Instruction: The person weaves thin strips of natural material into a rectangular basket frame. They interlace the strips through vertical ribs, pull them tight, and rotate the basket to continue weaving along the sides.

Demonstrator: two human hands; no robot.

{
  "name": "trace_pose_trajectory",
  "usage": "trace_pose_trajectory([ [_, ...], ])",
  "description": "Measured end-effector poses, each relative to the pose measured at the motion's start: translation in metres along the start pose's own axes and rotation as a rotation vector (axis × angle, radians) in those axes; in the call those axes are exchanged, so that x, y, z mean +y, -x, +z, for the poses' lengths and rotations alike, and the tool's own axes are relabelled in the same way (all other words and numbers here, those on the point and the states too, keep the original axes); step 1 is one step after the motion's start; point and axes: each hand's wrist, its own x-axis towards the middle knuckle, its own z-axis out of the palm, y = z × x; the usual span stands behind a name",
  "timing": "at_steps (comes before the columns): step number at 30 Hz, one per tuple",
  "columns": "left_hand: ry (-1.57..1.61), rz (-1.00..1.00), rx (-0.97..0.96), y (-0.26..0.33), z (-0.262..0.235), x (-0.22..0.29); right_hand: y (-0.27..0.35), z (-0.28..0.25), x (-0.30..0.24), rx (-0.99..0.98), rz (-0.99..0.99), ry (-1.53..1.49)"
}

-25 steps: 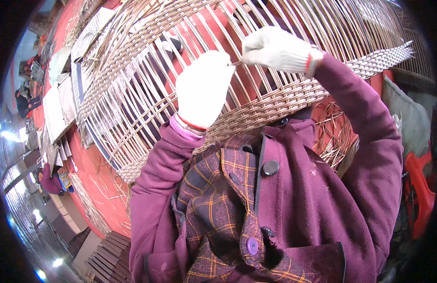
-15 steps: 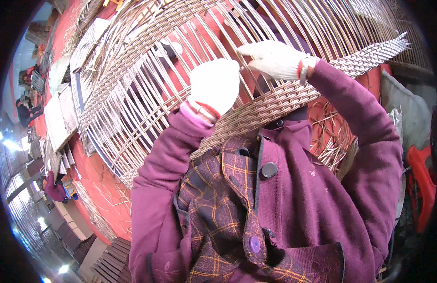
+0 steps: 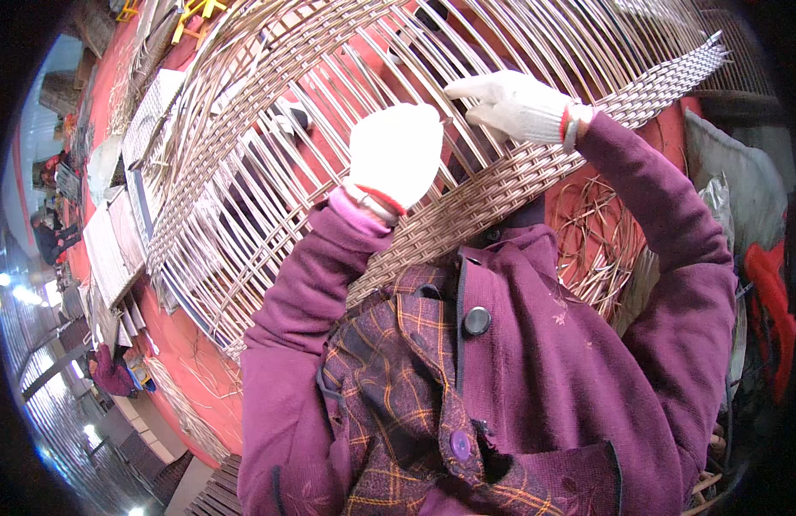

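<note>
A wide panel woven from brown and pale strands (image 3: 467,202) lies across my lap, with a dense woven band nearest me and open rows of parallel strands beyond it. My left hand (image 3: 396,156), in a white glove, is closed over the open strands just past this band. Glare washes out its fingers, and what they hold is hidden. Right of it, my right hand (image 3: 518,107), also white-gloved, reaches leftward over the panel. Its fingers are stretched out, with the thumb apart below them. The fingertips come close to the left hand, and no held strand can be made out there.
Loose strands (image 3: 591,241) lie heaped on the red floor (image 3: 178,344) beside my right arm. A red plastic object (image 3: 769,318) and a grey-white sack (image 3: 733,172) are at the far right. Flat pale pieces (image 3: 114,241) lie leftward. Other people (image 3: 114,370) sit at far left.
My right hand has shifted slightly right, its thumb and fingers now a little further apart. The left hand stays closed, nearly in place. The whole view has tilted slightly.
</note>
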Motion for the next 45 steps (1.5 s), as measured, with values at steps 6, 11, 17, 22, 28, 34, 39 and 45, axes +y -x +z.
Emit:
trace_pose_trajectory([
  [6, 0.042, -0.017, 0.043, -0.016, 0.005, 0.013, -0.012, -0.011, 0.012, -0.061, -0.194, 0.249],
  [11, 0.842, -0.167, 0.057, -0.032, -0.005, 0.015, 0.023, -0.035, 0.026, 0.211, -0.327, -0.187],
  [17, 0.076, -0.013, -0.127, -0.055, 0.016, 0.019, 0.006, -0.002, 0.064, 0.205, -0.113, 0.059],
  [22, 0.196, -0.006, -0.039, -0.072, 0.026, 0.027, -0.003, -0.024, 0.068, -0.017, -0.072, 0.031],
  [28, 0.810, -0.164, 0.063, -0.080, 0.014, 0.029, 0.046, -0.082, 0.047, 0.192, -0.103, -0.140],
  [34, 0.238, 0.051, -0.055, -0.110, 0.033, 0.033, 0.035, -0.062, 0.072, 0.200, 0.142, -0.093],
  [39, 0.173, 0.152, -0.042, -0.129, 0.041, 0.038, 0.013, -0.052, 0.094, 0.112, -0.032, 0.071],
  [45, 0.552, 0.102, 0.246, -0.135, 0.027, 0.043, 0.056, -0.111, 0.095, 0.314, -0.142, 0.021],
])
